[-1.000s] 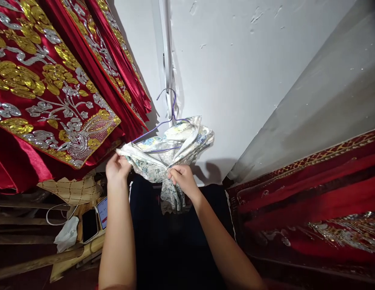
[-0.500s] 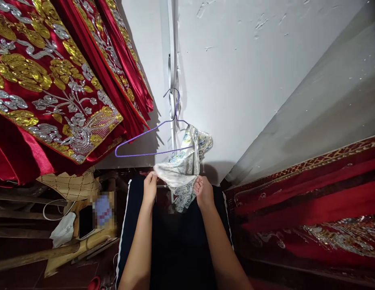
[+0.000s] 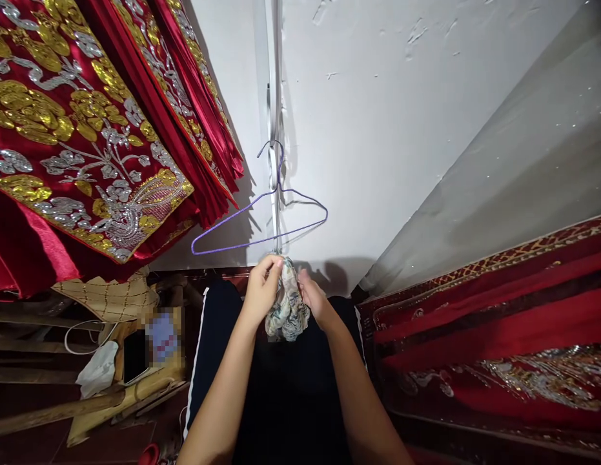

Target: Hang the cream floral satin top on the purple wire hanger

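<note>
White wall (image 3: 401, 129) behind carries a bare purple wire hanger (image 3: 261, 219). Just below it, near centre, the left hand (image 3: 261, 294) and right hand (image 3: 315, 302) both clench a bunched, pale floral-patterned cloth (image 3: 286, 307) between them, above dark trousers (image 3: 281, 400).

A purple hanger (image 3: 259, 223), a cream-and-blue patterned cloth (image 3: 286, 307), and red fabric with gold-and-silver flowers (image 3: 72, 142).

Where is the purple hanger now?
Head view, centre: purple hanger hangs on the white wall, just above the left hand and right hand gripping the patterned cloth.
</note>
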`<state>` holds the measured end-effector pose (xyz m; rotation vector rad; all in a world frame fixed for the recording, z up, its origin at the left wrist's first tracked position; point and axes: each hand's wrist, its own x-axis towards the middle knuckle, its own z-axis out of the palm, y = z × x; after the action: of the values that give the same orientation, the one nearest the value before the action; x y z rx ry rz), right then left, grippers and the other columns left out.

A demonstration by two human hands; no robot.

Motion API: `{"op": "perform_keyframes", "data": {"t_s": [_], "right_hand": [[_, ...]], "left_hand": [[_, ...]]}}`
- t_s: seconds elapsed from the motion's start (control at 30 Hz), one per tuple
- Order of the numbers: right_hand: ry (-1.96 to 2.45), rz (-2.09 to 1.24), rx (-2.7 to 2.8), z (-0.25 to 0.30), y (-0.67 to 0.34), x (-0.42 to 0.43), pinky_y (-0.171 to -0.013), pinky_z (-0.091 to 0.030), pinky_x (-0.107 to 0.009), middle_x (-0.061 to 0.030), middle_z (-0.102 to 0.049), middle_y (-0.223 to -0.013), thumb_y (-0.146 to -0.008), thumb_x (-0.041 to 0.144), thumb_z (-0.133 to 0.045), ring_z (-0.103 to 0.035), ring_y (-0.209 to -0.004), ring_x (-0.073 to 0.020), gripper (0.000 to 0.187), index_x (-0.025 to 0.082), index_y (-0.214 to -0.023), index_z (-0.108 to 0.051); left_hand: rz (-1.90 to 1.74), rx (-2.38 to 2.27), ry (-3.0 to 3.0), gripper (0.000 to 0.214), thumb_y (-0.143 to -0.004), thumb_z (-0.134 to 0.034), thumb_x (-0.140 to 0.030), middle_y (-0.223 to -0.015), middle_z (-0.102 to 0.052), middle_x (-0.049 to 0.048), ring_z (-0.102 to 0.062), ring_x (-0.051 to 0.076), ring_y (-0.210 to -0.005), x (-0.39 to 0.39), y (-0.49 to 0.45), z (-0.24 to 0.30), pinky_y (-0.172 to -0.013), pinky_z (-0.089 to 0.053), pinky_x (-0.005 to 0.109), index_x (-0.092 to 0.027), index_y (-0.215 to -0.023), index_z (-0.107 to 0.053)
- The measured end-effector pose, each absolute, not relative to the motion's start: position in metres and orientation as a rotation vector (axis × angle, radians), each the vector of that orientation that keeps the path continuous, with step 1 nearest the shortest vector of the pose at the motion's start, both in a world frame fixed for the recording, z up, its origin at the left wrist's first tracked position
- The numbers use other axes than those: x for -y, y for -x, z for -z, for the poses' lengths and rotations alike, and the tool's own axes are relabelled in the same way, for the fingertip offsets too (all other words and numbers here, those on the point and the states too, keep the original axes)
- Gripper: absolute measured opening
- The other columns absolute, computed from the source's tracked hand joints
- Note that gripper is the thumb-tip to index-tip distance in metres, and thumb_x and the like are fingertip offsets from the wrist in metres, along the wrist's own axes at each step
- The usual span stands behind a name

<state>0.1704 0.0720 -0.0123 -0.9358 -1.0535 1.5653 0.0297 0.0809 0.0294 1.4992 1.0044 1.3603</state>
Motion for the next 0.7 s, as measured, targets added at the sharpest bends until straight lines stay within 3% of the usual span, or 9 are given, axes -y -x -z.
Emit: {"op": "perform_keyframes", "data": {"t_s": [0.1,0.23,0.37,0.5,0.6,0.7], "right_hand": [[0.998,-1.487,1.522,-0.018,-0.183,-0.074,-0.064,-0.047,-0.029,-0.0020,-0.067,-0.074,-0.076,0.043,-0.078,-0.060,-0.071,-0.0201,0.027,0.018,-0.081,-0.069],[1.041,-1.216,1.811,-0.057,-0.192,-0.088,-0.052,-0.035,-0.027,0.0004,-0.058,-0.059,-0.078,0.030,-0.073,-0.046,-0.055,-0.0136,0.020,0.018,-0.065,-0.063],[0.986,-0.929,1.589,-0.084,-0.197,-0.110,-0.058,-0.040,-0.028,-0.0019,-0.064,-0.071,-0.076,0.025,-0.070,-0.053,-0.063,-0.0151,0.008,0.017,-0.077,-0.069],[0.912,-0.923,1.194,-0.076,-0.195,-0.140,-0.061,-0.042,-0.027,-0.0002,-0.064,-0.076,-0.074,0.030,-0.067,-0.056,-0.065,-0.0149,0.035,0.019,-0.107,-0.071],[1.049,-1.011,1.202,-0.048,-0.188,-0.162,-0.064,-0.044,-0.027,-0.0016,-0.062,-0.073,-0.081,0.044,-0.059,-0.057,-0.069,-0.0166,0.033,0.017,-0.097,-0.071],[1.188,-0.947,1.361,-0.020,-0.183,-0.168,-0.067,-0.043,-0.027,-0.0015,-0.060,-0.072,-0.081,0.044,-0.058,-0.056,-0.072,-0.0174,0.027,0.018,-0.082,-0.066]], "left_hand": [[-1.426,-0.968,-1.442,0.025,-0.097,-0.056,-0.045,-0.088,-0.061,0.0037,-0.058,0.019,-0.085,-0.084,-0.020,-0.035,-0.082,-0.045,0.028,-0.021,-0.093,-0.064],[-1.197,-0.866,-1.559,0.032,-0.094,-0.062,-0.044,-0.104,-0.067,0.0066,-0.063,0.024,-0.097,-0.078,-0.007,-0.032,-0.092,-0.046,0.032,-0.024,-0.118,-0.063],[-0.884,-1.063,-1.922,0.026,-0.093,-0.061,-0.043,-0.077,-0.067,0.0040,-0.062,0.024,-0.076,-0.075,0.017,-0.025,-0.077,-0.044,0.030,-0.020,-0.085,-0.071],[-0.844,-1.250,-2.074,0.023,-0.090,-0.063,-0.040,-0.069,-0.068,0.0034,-0.060,0.023,-0.066,-0.079,0.050,-0.029,-0.068,-0.040,0.028,-0.022,-0.081,-0.074],[-0.775,-1.269,-2.025,0.016,-0.086,-0.068,-0.036,-0.074,-0.072,0.0039,-0.062,0.024,-0.065,-0.081,0.077,-0.032,-0.064,-0.039,0.027,-0.024,-0.083,-0.077],[-0.718,-1.355,-1.915,0.016,-0.074,-0.078,-0.029,-0.058,-0.065,0.0028,-0.054,0.021,-0.051,-0.083,0.104,-0.028,-0.059,-0.035,0.027,-0.024,-0.061,-0.071]]}}
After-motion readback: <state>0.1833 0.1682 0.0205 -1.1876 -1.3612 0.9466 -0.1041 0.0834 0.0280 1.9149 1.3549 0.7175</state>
